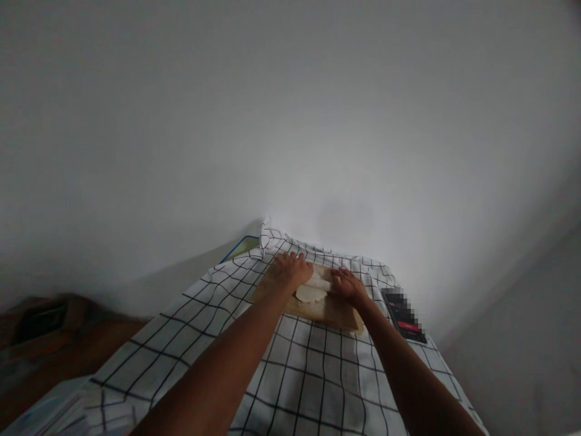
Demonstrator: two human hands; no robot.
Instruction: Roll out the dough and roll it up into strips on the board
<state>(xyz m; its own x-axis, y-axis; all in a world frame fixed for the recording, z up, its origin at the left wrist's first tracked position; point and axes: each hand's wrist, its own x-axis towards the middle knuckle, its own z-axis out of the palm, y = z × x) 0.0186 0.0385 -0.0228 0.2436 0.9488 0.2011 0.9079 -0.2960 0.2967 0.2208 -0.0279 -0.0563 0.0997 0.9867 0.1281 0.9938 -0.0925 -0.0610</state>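
Note:
A wooden board [313, 310] lies on the checked cloth, with a flat piece of pale dough [311, 295] on it. Across the dough runs a light-coloured rolling pin [320, 283]; only its middle shows between my hands. My left hand [293, 269] is over the pin's left end, fingers bent over it and pointing away from me. At the other end, my right hand [347, 283] covers the pin in the same way. Both palms face down, and the pin's ends are hidden beneath them. The dough's near edge looks uneven.
A white cloth with black grid lines [290, 351] covers the table, which stands against a pale wall [290, 121]. A dark, phone-like device [403, 315] lies right of the board. A blue-rimmed object [242, 247] shows behind the table's left edge. Brown furniture [72, 321] stands at left.

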